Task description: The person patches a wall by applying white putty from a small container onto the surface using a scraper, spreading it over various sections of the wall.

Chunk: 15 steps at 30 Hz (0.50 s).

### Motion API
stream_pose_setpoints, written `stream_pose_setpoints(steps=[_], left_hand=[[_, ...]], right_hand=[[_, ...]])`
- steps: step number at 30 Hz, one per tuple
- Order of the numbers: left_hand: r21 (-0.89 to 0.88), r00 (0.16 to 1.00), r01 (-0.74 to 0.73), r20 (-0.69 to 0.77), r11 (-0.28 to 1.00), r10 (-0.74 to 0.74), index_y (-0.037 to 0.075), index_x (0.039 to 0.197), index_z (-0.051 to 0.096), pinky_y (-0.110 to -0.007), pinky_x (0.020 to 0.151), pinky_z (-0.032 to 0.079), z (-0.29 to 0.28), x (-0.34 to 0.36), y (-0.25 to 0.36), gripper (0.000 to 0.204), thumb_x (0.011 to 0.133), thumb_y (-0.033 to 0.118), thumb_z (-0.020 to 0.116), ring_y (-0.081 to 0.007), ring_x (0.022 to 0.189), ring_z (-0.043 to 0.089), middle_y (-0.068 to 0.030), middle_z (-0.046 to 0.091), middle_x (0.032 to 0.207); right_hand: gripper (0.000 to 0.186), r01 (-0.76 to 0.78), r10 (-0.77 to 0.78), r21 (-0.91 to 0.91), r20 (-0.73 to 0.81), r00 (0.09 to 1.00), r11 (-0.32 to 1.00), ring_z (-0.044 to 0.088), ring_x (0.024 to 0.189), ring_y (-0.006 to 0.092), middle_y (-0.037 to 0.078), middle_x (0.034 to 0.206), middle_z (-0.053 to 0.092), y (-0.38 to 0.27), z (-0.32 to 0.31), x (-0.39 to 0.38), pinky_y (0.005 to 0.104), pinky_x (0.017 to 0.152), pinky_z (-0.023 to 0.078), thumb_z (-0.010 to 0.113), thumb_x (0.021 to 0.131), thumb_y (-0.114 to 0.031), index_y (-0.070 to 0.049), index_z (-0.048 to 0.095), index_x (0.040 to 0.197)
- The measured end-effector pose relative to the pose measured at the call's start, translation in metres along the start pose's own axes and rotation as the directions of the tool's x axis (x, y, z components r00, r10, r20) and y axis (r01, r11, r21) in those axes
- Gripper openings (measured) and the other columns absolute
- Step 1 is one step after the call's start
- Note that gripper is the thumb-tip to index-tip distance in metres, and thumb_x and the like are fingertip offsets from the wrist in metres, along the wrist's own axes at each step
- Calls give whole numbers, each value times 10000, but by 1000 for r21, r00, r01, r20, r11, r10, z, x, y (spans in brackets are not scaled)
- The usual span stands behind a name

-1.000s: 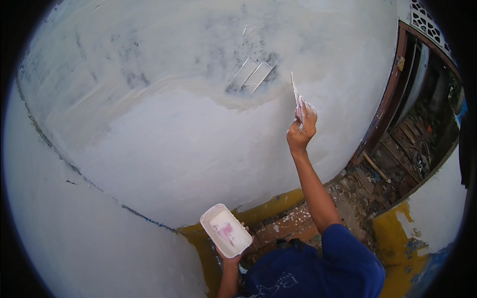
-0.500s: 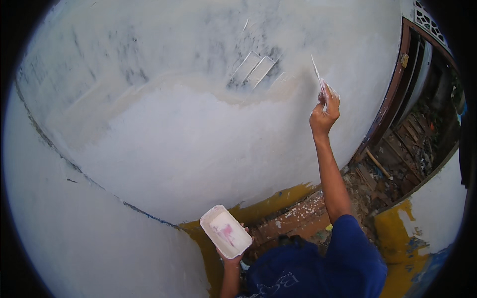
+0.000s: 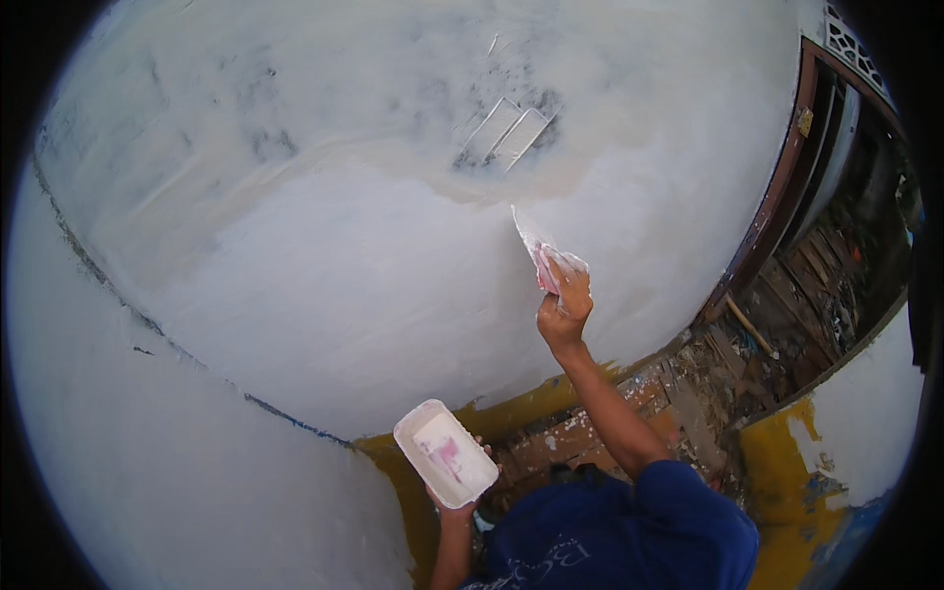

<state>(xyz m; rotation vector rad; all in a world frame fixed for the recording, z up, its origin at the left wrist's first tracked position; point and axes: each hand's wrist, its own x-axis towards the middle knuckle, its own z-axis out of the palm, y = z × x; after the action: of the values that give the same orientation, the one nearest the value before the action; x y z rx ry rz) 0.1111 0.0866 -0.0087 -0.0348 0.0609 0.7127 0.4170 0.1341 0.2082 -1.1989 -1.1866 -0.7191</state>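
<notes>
My right hand [image 3: 566, 313] is closed round a putty knife [image 3: 529, 234] smeared with white filler, its blade up at the wall [image 3: 344, 285]. Whether the blade touches the wall is hard to tell. White residue coats the fingers. Low in front of me, my left hand [image 3: 454, 511] grips a white rectangular tub [image 3: 405, 434] from below and the side. Pale filler with a pink streak lies inside the tub. Above the knife, raised white filler ridges [image 3: 521, 138] cross a dark smudged patch. A damp-looking beige band runs between the greyish upper wall and the whiter lower part.
On the left a cracked corner line [image 3: 167, 339] joins a second wall. Mustard-yellow paint [image 3: 531, 401] edges the wall's foot above a littered, paint-spotted floor [image 3: 580, 433]. At right stand a brown door frame [image 3: 779, 197], a patterned vent block [image 3: 854, 44] and a stick [image 3: 750, 326] among debris.
My right hand has swept the putty knife down and left, from right of the ridges to below them. Dark marks at the upper left look fainter. The tub has hardly moved.
</notes>
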Motion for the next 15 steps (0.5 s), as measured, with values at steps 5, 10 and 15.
stream_pose_setpoints(steps=[5, 10, 15], left_hand=[[-65, 998, 0, 59, 998, 4, 121, 1498, 340, -743, 1039, 308, -2, 4, -8, 901, 804, 576, 690, -474, 1317, 425, -246, 433, 1444], [-60, 999, 15, 38, 998, -13, 120, 1487, 355, -740, 1041, 311, -4, 2, -5, 887, 804, 575, 692, -465, 1312, 435, -237, 429, 1446], [-51, 995, -28, 96, 998, 33, 124, 1486, 357, -739, 1041, 313, -3, -4, -2, 874, 816, 585, 675, -461, 1317, 430, -236, 425, 1448]], right_hand=[[649, -12, 5, -218, -32, 999, 976, 528, 1179, 372, 162, 1273, 601, 18, 42, -4, 446, 1015, 388, 500, 634, 161, -31, 658, 1234], [647, 0, -12, 66, 183, 983, 998, 591, 1104, 370, 145, 1191, 651, -15, 31, -74, 457, 991, 443, 512, 633, 139, -64, 664, 1228], [473, -64, 18, -147, -299, 954, 987, 604, 873, 243, 141, 1027, 660, 43, -31, 50, 315, 798, 500, 512, 772, 187, 13, 659, 1187]])
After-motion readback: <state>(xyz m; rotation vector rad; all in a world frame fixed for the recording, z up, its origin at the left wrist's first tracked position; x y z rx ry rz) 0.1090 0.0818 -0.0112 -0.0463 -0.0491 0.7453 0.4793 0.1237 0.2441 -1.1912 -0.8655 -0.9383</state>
